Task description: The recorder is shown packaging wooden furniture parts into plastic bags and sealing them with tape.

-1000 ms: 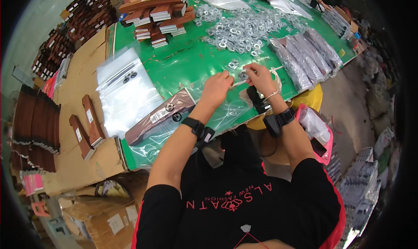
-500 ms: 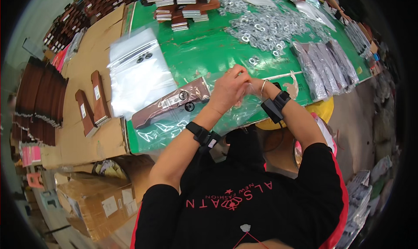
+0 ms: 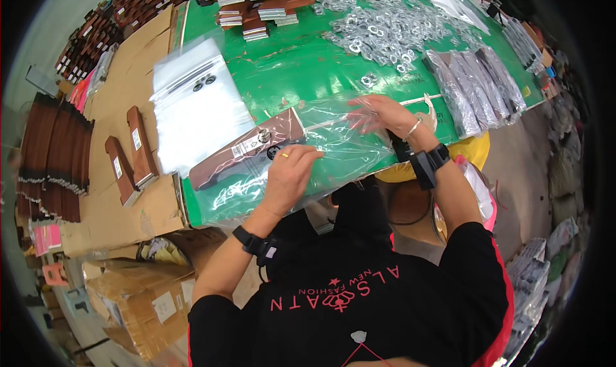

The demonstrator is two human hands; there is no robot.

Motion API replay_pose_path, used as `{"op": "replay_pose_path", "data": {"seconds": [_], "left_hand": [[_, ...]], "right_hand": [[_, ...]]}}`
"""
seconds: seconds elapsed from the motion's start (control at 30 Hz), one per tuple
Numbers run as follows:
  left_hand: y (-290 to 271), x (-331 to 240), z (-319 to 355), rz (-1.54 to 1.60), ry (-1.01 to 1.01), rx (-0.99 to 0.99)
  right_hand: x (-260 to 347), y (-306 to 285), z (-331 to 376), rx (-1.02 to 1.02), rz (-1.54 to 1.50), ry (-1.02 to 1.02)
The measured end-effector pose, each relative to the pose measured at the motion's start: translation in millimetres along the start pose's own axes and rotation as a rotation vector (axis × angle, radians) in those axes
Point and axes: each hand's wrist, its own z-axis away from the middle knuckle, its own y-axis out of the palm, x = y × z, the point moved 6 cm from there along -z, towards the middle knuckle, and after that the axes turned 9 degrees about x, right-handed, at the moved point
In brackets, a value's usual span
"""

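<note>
A reddish-brown wooden bar (image 3: 217,159) with a white label lies inside a clear plastic bag (image 3: 343,147) on the green tabletop. Curled over the bag, just off the bar's right end, my left hand (image 3: 287,179) has its fingers closed on the film. My right hand (image 3: 393,116) is at the bag's loose right part, fingers stretched leftward and apart, with film overlapping the fingertips. Left of the bag lies a stack of clear plastic bags (image 3: 192,113). A small metal hardware packet (image 3: 368,80) lies beyond my right hand.
Many small hardware packets (image 3: 378,36) are heaped at the back. Several wrapped bars (image 3: 471,87) lie at right. Wooden pieces (image 3: 256,7) are piled at the far side, and two bare bars (image 3: 140,145) rest on cardboard at left. A cardboard box (image 3: 138,303) stands below.
My hands, together over the bag's right part before, have separated. The left moved down and left toward the bar's end; the right opened and moved right. The film between them is spread out.
</note>
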Motion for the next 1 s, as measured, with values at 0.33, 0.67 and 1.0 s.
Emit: {"op": "replay_pose_path", "data": {"seconds": [0.33,0.67,1.0], "left_hand": [[32,24,-4,-0.37,-0.024,0.002],[16,24,-35,-0.367,-0.036,-0.033],[24,51,-41,-0.443,-0.02,-0.087]], "right_hand": [[24,-24,-17,-0.628,0.667,-0.109],[-15,-45,-91,-0.512,0.989,0.03],[-28,-33,-79,-0.485,0.357,-0.191]]}}
